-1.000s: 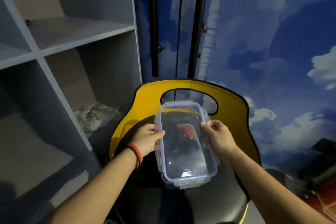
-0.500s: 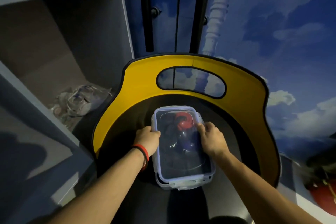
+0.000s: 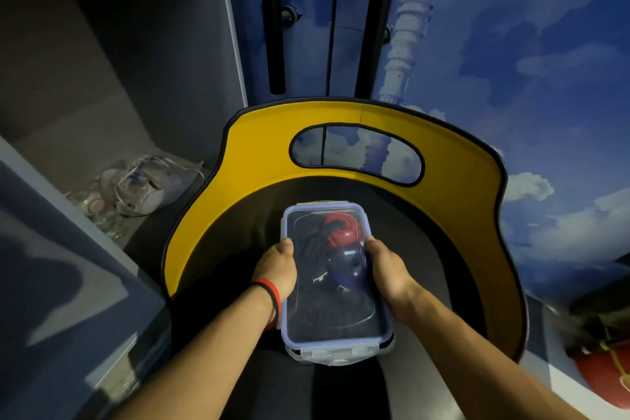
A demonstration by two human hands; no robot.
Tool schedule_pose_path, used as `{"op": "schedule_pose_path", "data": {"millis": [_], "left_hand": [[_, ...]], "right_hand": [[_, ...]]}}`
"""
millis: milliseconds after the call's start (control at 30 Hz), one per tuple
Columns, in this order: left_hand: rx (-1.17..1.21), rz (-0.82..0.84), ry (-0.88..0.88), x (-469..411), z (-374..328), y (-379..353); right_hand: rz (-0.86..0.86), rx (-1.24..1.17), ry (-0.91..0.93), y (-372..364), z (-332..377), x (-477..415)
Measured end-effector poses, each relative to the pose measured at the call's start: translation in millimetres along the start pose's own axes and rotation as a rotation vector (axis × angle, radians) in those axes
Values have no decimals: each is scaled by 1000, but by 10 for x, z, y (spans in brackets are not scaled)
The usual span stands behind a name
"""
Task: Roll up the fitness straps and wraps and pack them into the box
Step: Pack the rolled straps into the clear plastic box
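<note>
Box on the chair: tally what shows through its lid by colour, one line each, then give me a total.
Red roll: 1
Dark blue roll: 1
Black bundle: 1 (too dark to tell separate pieces)
Total: 3 seen through the lid of the box

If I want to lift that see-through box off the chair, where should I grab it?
Probably the two long sides, one hand each, coming from above, where the left hand and right hand grip. The box lies flat, long and narrow, lid on.
</note>
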State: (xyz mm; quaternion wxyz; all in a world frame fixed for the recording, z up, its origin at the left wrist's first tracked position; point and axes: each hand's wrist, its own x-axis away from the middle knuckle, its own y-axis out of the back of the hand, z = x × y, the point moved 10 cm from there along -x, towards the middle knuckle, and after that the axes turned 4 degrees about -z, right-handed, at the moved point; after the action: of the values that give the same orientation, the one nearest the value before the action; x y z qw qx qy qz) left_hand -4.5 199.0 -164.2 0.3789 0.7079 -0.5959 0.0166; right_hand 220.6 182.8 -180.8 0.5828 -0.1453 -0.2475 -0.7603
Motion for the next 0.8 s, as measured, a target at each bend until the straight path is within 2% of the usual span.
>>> {"op": "schedule_pose_path", "data": {"millis": [100,200,300,400,567,633,700,800], "left_hand": [[120,56,86,-50,114,-31],[407,158,192,16,213,-152],[567,187,232,158,222,-232],[587,115,202,352,334,-218],[569,3,230,652,840,-160],[545,-56,220,633,897,-23],[488,-127,134,526,758,232],[282,-251,-87,344,256,718]], "right_hand": [[50,52,34,-56,-7,15],[75,190,75,-55,96,106],[14,425,95,19,171,120],[42,554,157,1,278,125],[253,738,338,-297,433,159],[224,876,422,-372,526,159],[143,985,467,-365,595,171],[4,1033,471,-264,645,291]]}}
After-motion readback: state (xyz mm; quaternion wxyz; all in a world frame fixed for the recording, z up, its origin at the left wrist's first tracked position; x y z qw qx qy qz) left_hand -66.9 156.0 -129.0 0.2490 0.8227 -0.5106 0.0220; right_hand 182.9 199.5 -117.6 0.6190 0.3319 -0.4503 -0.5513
